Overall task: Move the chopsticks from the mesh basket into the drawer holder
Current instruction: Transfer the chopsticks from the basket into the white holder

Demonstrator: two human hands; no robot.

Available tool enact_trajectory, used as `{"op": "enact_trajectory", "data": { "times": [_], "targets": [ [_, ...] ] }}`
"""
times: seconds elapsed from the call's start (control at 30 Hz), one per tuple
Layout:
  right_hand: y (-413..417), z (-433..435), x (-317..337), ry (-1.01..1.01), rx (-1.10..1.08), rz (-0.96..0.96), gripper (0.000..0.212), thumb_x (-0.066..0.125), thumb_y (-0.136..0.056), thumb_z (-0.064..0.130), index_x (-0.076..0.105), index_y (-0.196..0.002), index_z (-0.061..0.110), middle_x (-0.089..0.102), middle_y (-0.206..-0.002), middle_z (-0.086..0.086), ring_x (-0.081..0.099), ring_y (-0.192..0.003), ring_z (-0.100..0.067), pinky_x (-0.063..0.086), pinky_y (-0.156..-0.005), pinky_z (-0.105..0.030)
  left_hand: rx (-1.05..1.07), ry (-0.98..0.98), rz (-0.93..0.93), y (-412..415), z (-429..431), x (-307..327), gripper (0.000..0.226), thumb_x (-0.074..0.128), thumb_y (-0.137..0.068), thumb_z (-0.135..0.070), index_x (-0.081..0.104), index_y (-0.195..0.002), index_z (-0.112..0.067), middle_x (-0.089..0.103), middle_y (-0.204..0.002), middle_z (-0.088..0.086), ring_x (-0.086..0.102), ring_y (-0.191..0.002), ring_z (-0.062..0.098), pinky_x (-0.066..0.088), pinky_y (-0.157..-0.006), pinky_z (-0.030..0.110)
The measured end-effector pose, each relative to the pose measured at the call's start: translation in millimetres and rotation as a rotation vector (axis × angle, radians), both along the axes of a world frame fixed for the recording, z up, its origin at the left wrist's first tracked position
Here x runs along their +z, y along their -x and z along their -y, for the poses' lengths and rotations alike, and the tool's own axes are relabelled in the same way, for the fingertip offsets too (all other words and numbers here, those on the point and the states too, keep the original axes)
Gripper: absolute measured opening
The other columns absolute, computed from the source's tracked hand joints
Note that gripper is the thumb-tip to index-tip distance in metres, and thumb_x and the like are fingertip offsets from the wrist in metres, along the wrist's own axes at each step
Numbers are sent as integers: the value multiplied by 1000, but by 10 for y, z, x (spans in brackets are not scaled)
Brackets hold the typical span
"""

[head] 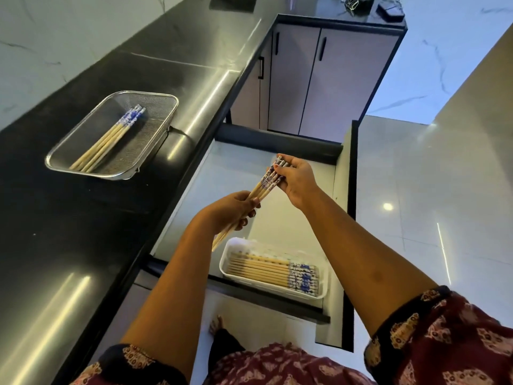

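A bundle of wooden chopsticks [265, 184] with blue-and-white patterned tops hangs over the open drawer [194, 190]. My left hand [231, 211] grips its plain lower part, and my right hand [295, 179] holds the patterned ends. Below them, at the drawer's front, a white holder tray [323, 286] has several chopsticks lying flat in it. On the black counter to the left, the metal mesh basket [75, 134] holds several more chopsticks [111, 137].
The black counter [83, 232] runs along the left. Grey cabinet doors [313, 79] stand beyond the drawer. The drawer's tall dark side panel [351, 218] is on the right, with glossy floor past it. My bare foot [216, 325] is below the drawer.
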State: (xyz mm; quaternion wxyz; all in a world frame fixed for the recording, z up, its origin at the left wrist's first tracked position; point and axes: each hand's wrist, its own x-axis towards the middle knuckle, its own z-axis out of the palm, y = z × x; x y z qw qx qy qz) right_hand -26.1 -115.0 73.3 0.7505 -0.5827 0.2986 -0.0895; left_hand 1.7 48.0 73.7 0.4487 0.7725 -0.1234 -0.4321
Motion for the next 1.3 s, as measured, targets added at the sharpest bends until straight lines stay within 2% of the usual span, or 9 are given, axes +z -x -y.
{"op": "enact_trajectory", "data": {
  "times": [0.3,0.47,0.7,0.97,1.2,1.27,1.3],
  "targets": [
    [124,132,0,35,42,-28,39,50,-95,2,49,-134,0,60,-123,-18,65,-96,-24,55,-81,-31,-55,-21,-41,37,89,19,25,40,-99,-34,58,-96,-18,51,-78,2,45,-61,13,44,-57,23],
    [88,210,30,67,49,-11,41,47,-97,3,45,-138,5,56,-126,-14,61,-103,-27,51,-92,-38,-31,24,-106,-47,98,-47,25,43,-99,-33,62,-96,-17,52,-80,2,45,-62,12,44,-57,22],
    [69,187,-95,120,-18,-54,30,49,-96,2,58,-124,-3,60,-124,-19,63,-108,-33,52,-91,-36,-79,-14,-130,-192,125,-59,24,46,-98,-30,64,-99,-14,54,-83,3,47,-62,14,45,-59,24],
    [7,218,-185,154,-5,-128,29,47,-97,5,57,-124,-2,60,-122,-20,64,-105,-31,53,-88,-34,-131,-79,-75,-283,192,-172,25,43,-99,-31,64,-96,-17,56,-81,2,47,-61,13,47,-60,24],
    [39,231,-301,78,37,-149,31,41,-100,7,52,-128,-1,58,-125,-21,63,-107,-31,53,-90,-36,-170,-90,-98,-311,201,-305,24,43,-99,-32,65,-96,-21,54,-80,1,46,-59,11,45,-56,23],
    [60,223,-342,143,55,-185,31,43,-99,7,53,-128,0,57,-127,-21,62,-109,-31,52,-90,-36,-173,-98,-102,-302,185,-367,24,43,-99,-31,65,-95,-22,54,-80,0,45,-58,11,44,-55,22],
    [67,223,-373,268,75,-211,32,44,-99,7,53,-129,2,56,-130,-19,61,-112,-31,52,-91,-35,-177,-109,-92,-298,184,-396,24,44,-99,-31,66,-95,-22,54,-79,0,45,-57,11,43,-54,22]
  ]
}}
